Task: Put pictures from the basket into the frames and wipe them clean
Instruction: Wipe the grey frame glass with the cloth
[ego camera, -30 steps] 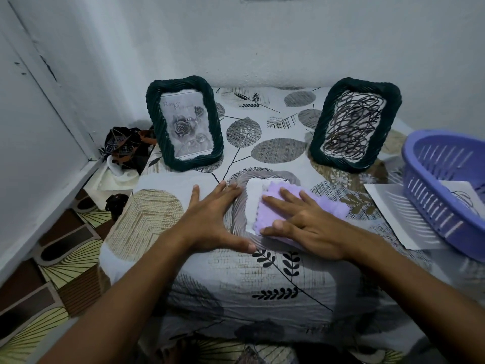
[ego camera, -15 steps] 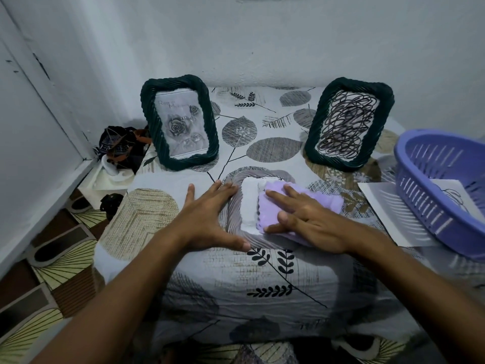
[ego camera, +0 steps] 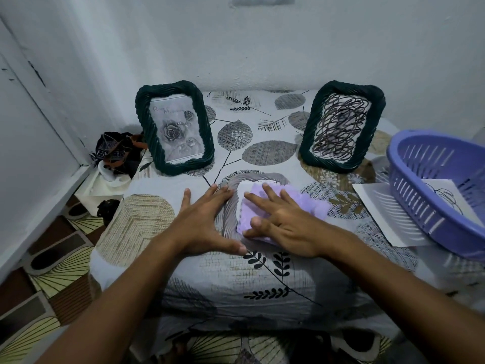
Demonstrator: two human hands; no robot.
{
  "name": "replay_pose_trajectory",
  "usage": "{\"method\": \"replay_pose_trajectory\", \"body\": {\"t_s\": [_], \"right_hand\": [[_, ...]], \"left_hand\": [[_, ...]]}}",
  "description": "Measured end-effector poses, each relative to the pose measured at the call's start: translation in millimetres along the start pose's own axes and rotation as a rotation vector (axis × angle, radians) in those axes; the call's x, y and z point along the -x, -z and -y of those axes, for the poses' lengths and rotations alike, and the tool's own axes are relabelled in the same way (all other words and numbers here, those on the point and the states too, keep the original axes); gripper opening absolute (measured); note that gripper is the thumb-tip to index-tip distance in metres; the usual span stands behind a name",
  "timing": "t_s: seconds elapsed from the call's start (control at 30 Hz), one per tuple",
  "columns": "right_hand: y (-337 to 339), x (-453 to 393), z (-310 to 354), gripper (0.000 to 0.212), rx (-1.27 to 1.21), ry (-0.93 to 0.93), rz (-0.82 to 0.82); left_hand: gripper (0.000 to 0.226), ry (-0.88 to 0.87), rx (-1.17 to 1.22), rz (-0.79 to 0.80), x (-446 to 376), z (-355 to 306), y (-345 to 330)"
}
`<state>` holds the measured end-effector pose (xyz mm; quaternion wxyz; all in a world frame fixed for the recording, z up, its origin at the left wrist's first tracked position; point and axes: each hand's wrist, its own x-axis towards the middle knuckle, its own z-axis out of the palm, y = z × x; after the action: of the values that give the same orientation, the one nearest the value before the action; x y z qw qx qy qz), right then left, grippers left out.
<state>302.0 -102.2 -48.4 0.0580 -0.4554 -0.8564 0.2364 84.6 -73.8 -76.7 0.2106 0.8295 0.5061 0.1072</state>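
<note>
Two frames stand upright at the back of the desk point(ego camera: 262, 274): the left frame point(ego camera: 174, 127) holds a rose picture, the right frame point(ego camera: 342, 126) a scribble drawing. Both appear filled.

Change over the last second: little. The right hand point(ego camera: 284, 227) has slid slightly on the purple cloth point(ego camera: 296, 203), its fingers shifting across it; the left hand point(ego camera: 202, 222) has kept its place. Judgement: the cloth is being flattened or folded, so wiping seems finished or paused.

Right hand: fingers straight and spread, palm down, pressing the cloth, which lies on a white sheet point(ego camera: 242, 193) at mid-desk. It grips nothing.

Left hand: also flat, fingers apart, resting on the desk cover just left of the cloth, thumb tip near the right thumb. Holds nothing.

Basket point(ego camera: 430, 195) sits at the right edge, one drawn paper point(ego camera: 443, 198) inside. Another paper point(ego camera: 378, 206) lies partly under it. Whether a third frame remains is not visible.
</note>
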Motion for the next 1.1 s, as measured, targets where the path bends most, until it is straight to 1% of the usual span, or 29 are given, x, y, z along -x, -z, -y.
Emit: {"method": "replay_pose_trajectory", "body": {"t_s": [0.1, 0.17, 0.27, 0.37, 0.47, 0.57, 0.67, 0.73, 0.77, 0.87, 0.9, 0.93, 0.97, 1.03, 1.1], "right_hand": [[6, 2, 4, 0.070, -0.010, -0.037, 0.016], [12, 8, -2, 0.067, -0.044, -0.056, 0.007], [21, 22, -20, 0.071, -0.061, -0.113, -0.016], [25, 28, -31, 0.071, -0.016, -0.141, -0.004], [24, 24, -36, 0.091, 0.110, -0.147, -0.040], [24, 14, -42, 0.099, 0.155, -0.224, -0.087], [22, 5, -48, 0.097, 0.075, -0.270, -0.103], [20, 6, -50, 0.102, -0.012, -0.243, -0.108], [19, 10, -50, 0.099, -0.049, -0.210, -0.100], [18, 25, -42, 0.068, -0.117, -0.124, -0.049], [17, 29, -40, 0.062, -0.127, -0.120, -0.030], [17, 31, -39, 0.061, -0.127, -0.123, -0.018], [17, 31, -39, 0.066, -0.118, -0.125, -0.020], [18, 27, -43, 0.082, -0.054, -0.121, -0.056], [18, 23, -51, 0.090, 0.022, -0.149, -0.090]], "left_hand": [[0.140, -0.005, 0.008, -0.001, 1, -1, 2], [0.140, 0.006, 0.025, 0.007, 3, -5, 5], [0.140, 0.027, 0.042, 0.024, 5, -7, 7], [0.138, 0.020, 0.025, 0.024, 4, -5, 6], [0.138, 0.026, 0.022, 0.028, 3, -5, 6], [0.138, 0.026, 0.019, 0.025, 4, -8, 7], [0.136, 0.051, 0.035, 0.031, 7, -14, 10], [0.137, 0.056, 0.037, 0.033, 8, -15, 11], [0.137, 0.054, 0.035, 0.030, 7, -15, 11], [0.137, 0.041, 0.030, 0.025, 5, -11, 9], [0.136, 0.037, 0.026, 0.026, 5, -9, 8], [0.136, 0.032, 0.022, 0.026, 4, -10, 8], [0.136, 0.031, 0.023, 0.028, 4, -9, 8], [0.135, 0.030, 0.032, 0.025, 5, -10, 8], [0.137, 0.027, 0.032, 0.024, 5, -8, 7]]}}
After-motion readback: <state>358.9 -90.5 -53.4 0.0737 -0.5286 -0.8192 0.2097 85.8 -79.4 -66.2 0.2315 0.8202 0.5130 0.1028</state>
